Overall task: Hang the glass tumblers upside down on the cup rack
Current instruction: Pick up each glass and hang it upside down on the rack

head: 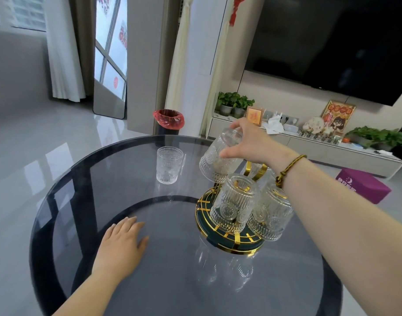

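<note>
A gold-and-dark-green round cup rack stands on the right half of the round glass table. Two ribbed glass tumblers hang upside down on it: one at the front, one to its right. A further glass shows dimly behind my forearm. My right hand is shut on the base of another tumbler, held upside down and tilted over the rack's far-left side. One tumbler stands upright on the table, left of the rack. My left hand lies flat on the glass with nothing in it.
Beyond the table's far edge stands a bin with a red bag. A low white cabinet with plants and ornaments runs along the right wall under a dark TV. A purple box sits on the floor at the right.
</note>
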Demonstrator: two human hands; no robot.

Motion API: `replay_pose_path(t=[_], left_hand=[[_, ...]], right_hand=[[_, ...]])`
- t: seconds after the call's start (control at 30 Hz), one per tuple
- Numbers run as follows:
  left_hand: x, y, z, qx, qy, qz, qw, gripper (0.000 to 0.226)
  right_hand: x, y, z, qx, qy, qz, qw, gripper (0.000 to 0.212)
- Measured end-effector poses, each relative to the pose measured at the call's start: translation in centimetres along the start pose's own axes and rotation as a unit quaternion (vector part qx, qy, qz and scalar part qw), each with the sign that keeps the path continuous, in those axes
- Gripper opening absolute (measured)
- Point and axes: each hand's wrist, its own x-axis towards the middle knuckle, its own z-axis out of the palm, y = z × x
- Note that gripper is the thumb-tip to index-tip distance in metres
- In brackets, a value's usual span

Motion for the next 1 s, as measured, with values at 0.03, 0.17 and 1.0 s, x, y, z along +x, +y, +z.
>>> replay_pose_path(t=[0.03, 0.17, 1.0], left_hand=[[0.0, 0.0, 0.1, -0.003, 0.005, -0.001, 1.000, 0.042], [0.2, -0.1, 0.3, -0.014, 0.018, -0.002, 1.000, 0.039], [0.3, -0.1, 0.5, -0.023, 0.031, -0.002, 0.999, 0.040]], right_hand=[[0.2, 0.2, 0.5, -0.001, -0.005, 0.005, 1.000, 0.072], [1.0, 0.8, 2.4, -0.015, -0.031, 0.028, 0.999, 0.074], [1.5, 1.9, 4.8, -0.025, -0.077, 0.053, 0.995, 0.072]])
